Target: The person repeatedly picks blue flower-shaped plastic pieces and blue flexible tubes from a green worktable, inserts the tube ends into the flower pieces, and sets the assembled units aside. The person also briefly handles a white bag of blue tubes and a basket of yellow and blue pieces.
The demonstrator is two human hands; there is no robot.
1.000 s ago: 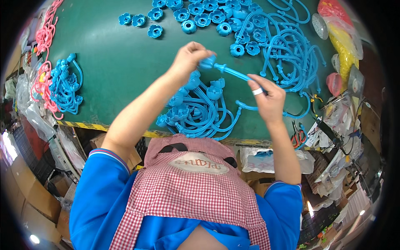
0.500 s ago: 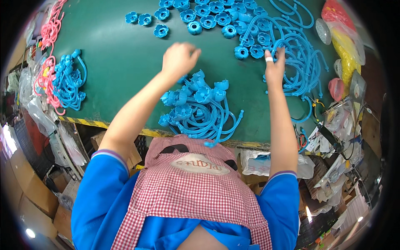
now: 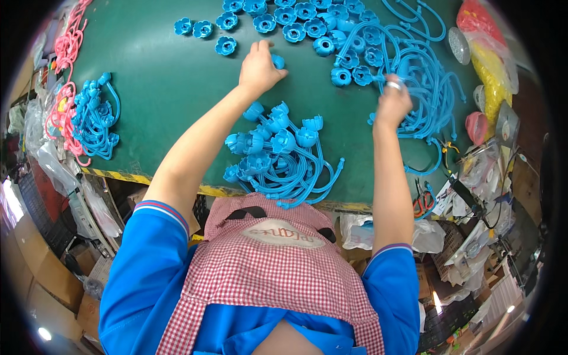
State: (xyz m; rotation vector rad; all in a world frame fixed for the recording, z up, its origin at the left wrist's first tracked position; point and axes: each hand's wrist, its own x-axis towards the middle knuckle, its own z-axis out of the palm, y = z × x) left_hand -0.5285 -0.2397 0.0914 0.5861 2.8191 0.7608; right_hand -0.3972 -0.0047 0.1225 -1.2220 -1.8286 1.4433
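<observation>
My left hand (image 3: 260, 68) is closed on a blue flower-shaped cup (image 3: 278, 61), which shows beyond its fingers above the green table. On the right, my right hand (image 3: 394, 105), slightly blurred, pinches a blue cord (image 3: 379, 78) whose end points left from the fingertips. Beside it lies a tangled heap of blue cords (image 3: 429, 89) with knobbed ends. Several more flower-shaped cups (image 3: 294, 32) are spread over the far middle of the table. Close to my body rests a bundle of blue cords (image 3: 296, 171) with cups (image 3: 283, 142) fitted on them.
At the left edge lie another blue cord bundle (image 3: 97, 118) and pink cords (image 3: 70, 44). Yellow-handled pliers (image 3: 451, 147) and red-handled cutters (image 3: 423, 201) lie near the right edge. Plastic bags with red and yellow contents (image 3: 491, 65) stand beyond. A striped edge (image 3: 124, 176) borders the table.
My left hand has moved slightly right and closed on a cup from the near side of the group. My right hand has drawn slightly nearer with a cord in its fingers.
</observation>
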